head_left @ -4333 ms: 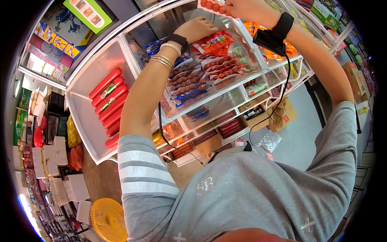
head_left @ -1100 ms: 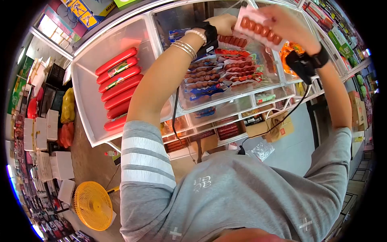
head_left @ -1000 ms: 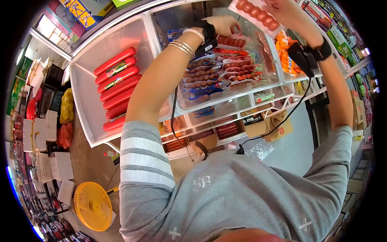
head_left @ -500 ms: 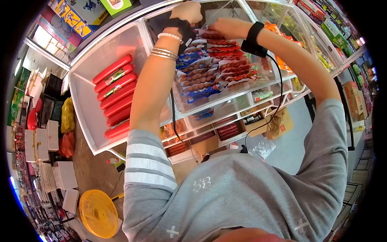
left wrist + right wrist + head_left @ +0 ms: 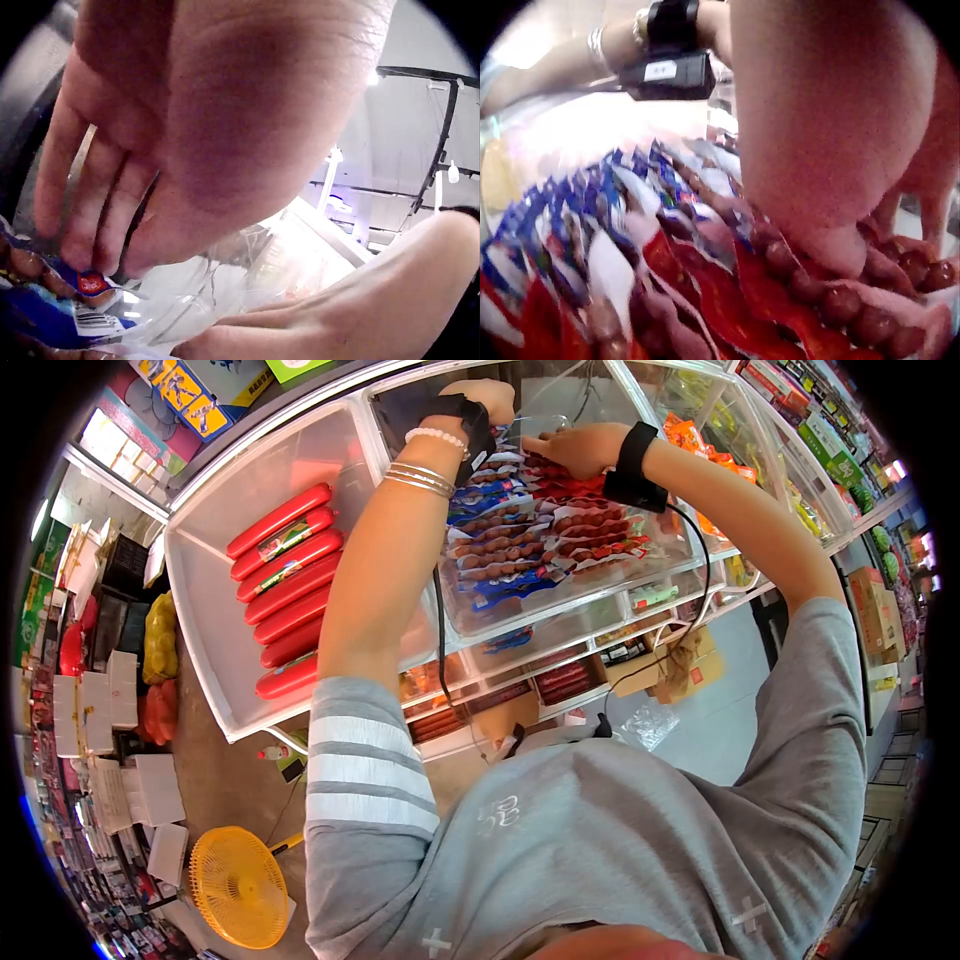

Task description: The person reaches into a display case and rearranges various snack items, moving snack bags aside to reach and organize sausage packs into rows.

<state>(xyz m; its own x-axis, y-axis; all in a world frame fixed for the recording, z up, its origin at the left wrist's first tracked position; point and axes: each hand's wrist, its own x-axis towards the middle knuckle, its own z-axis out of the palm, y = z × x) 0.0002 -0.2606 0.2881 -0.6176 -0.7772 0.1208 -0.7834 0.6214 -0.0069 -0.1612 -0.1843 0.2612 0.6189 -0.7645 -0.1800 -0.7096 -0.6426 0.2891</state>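
Note:
Sausage packs stand in rows in a clear bin: blue packs point(image 5: 515, 585) to the left, red packs point(image 5: 600, 530) to the right. My left hand point(image 5: 490, 400) is at the far end of the blue row. In the left wrist view its fingers reach down, nearly straight, with fingertips at the edge of a blue sausage pack point(image 5: 37, 311). Over the far end of the red row is my right hand point(image 5: 580, 450). The right wrist view shows its thumb point(image 5: 840, 251) against a sausage pack point(image 5: 844, 304) and fingers on that pack's other side.
Large red sausages point(image 5: 295, 585) lie in the white bin on the left. Orange packets point(image 5: 690, 440) fill the bin on the right. Clear bin walls and white frame rails point(image 5: 560, 600) surround the rows. A black cable point(image 5: 705, 570) hangs from the right wrist.
My right hand has brought a raised sausage pack down to the far end of the rows, moving left. My left hand has shifted left and away from the red packs.

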